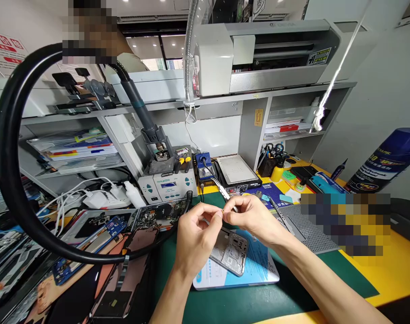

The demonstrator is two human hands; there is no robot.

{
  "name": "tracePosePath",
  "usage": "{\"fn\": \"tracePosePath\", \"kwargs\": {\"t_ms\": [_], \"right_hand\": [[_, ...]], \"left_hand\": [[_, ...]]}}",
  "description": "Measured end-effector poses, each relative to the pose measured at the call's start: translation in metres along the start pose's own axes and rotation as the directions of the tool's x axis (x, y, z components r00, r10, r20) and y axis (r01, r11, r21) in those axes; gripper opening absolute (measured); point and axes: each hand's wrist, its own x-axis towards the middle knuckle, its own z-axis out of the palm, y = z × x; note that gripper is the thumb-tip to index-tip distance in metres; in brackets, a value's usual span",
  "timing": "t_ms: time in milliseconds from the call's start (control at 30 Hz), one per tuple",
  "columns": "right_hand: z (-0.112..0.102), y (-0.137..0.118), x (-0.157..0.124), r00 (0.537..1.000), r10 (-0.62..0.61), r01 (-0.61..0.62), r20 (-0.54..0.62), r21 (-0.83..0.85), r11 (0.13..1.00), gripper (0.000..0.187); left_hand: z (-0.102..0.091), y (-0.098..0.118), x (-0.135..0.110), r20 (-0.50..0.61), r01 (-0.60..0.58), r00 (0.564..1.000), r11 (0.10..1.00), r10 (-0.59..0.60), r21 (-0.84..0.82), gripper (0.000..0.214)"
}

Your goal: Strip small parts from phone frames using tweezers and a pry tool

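The left hand (198,234) and right hand (247,216) are pinching a tiny indistinct part (222,211) between thumbs and forefingers; at their six o'clock, a silver-grey rectangular phone frame (233,256) is lying on a flat blue-and-white pad (263,267).

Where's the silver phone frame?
In the head view, the silver phone frame lies on the blue-and-white pad, lower centre, just below the left hand and right hand.

Over the phone frame (237,257), the left hand (195,236) and right hand (250,219), fingertips meeting, pinch a tiny piece (222,210); tweezers (220,188) jut from the right hand. Beneath the phone frame lies a blue-and-white pad (260,270).
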Motion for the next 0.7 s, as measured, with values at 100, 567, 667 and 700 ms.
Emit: {"fn": "tracePosePath", "kwargs": {"t_ms": [100, 567, 667, 700], "right_hand": [[0.0001, 0.0008, 0.0, 1.0, 0.008, -0.008, 0.003, 0.009, 1.0, 0.004], [-0.0081, -0.0058, -0.002, 1.0, 0.021, -0.021, 0.005, -0.065, 0.998, 0.021], [-0.0082, -0.0055, -0.0023, 1.0, -0.016, 0.016, 0.0, -0.084, 0.996, 0.021], [-0.0079, -0.0055, -0.0025, 1.0, -0.03, 0.03, 0.0, -0.094, 0.995, 0.019]], "left_hand": [[0.0003, 0.0014, -0.0006, -0.004, 0.005, 1.0, 1.0, -0.005, 0.008, 0.016], [-0.0025, 0.0037, 0.0022, -0.069, 0.085, 0.994, 0.996, -0.083, 0.02, 0.019], [-0.0011, 0.0029, 0.0019, -0.054, 0.091, 0.994, 0.996, -0.09, 0.022, 0.018], [-0.0003, 0.0028, 0.0017, -0.053, 0.09, 0.995, 0.996, -0.088, 0.025, 0.018]]}}
